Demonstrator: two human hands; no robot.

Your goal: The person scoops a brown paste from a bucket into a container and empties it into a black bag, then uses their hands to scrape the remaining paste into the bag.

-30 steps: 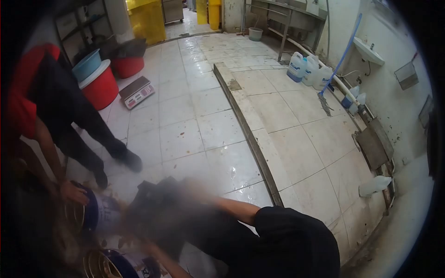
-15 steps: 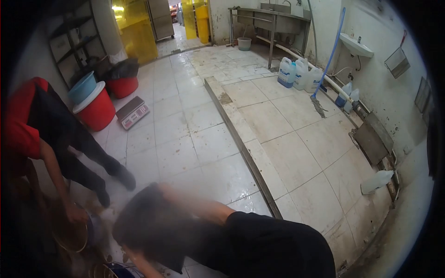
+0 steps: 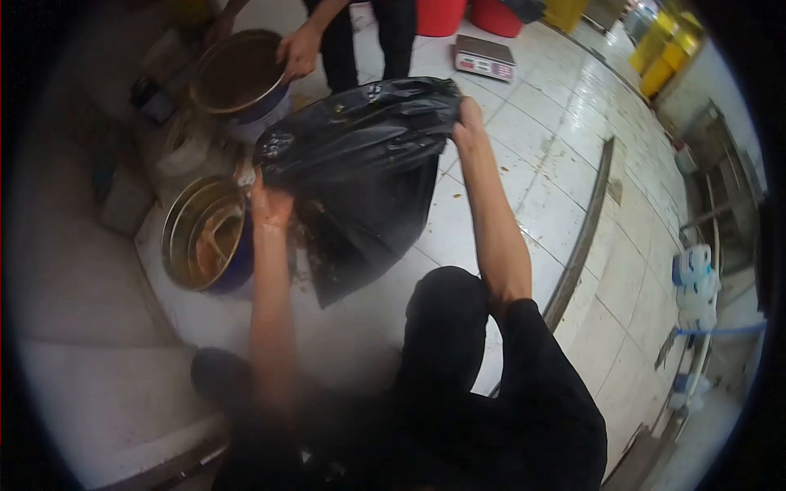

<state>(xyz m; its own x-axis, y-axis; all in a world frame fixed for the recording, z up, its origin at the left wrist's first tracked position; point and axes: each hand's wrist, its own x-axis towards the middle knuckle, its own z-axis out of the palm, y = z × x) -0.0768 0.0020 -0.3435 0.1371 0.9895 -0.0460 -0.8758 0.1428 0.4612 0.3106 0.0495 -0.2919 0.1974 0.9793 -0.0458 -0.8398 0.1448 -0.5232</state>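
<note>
A large black plastic bag (image 3: 360, 155) hangs spread between my two hands above the tiled floor. My left hand (image 3: 271, 204) is closed on the bag's left edge, its skin wet-looking. At the bag's upper right edge, my right hand (image 3: 468, 127) grips the plastic. Just left of my left hand stands an open metal bucket (image 3: 206, 233) with something pale and brownish inside. Behind it, another person's hand (image 3: 301, 51) holds the rim of a second bucket (image 3: 240, 74), filled with brown contents.
A scale (image 3: 485, 57) stands on the floor beyond the bag, near red tubs (image 3: 495, 18). A raised floor edge (image 3: 583, 237) runs along the right, with plastic jugs (image 3: 696, 286) past it. Brown scraps lie on the tiles. A wall (image 3: 82, 286) is at the left.
The view has swung left and down onto the buckets. The black bag, dark and blurred before, now shows stretched between both my hands. The other person's bucket appears more upright.
</note>
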